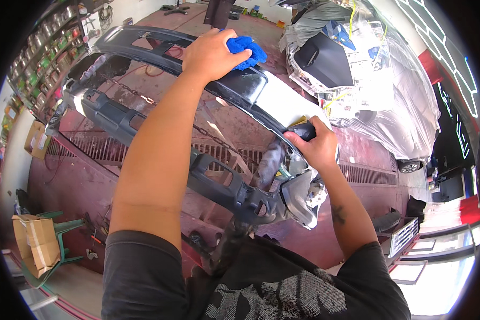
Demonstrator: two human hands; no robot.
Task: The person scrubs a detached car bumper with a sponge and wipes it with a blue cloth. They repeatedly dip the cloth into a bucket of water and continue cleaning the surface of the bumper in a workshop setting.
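Note:
My left hand (210, 56) is closed on a crumpled blue cloth (246, 52) and presses it against the upper edge of a car bumper (282, 101). The bumper is black at the left and middle, pale and shiny toward the right. Near its right end, my right hand (319, 143) grips a dark pad (303, 130) with a yellow edge showing; the palm hides the rest of it. Beneath my arms runs the bumper's dark lower section (213, 181), with openings in it.
A car under plastic sheeting (405, 122) stands at the right, a dark panel (325, 61) on it. Shelves of cans (45, 58) line the left wall. A cardboard box (36, 242) rests on a green chair (64, 228). Floor grating (90, 149) and a chain (138, 96) lie below the bumper.

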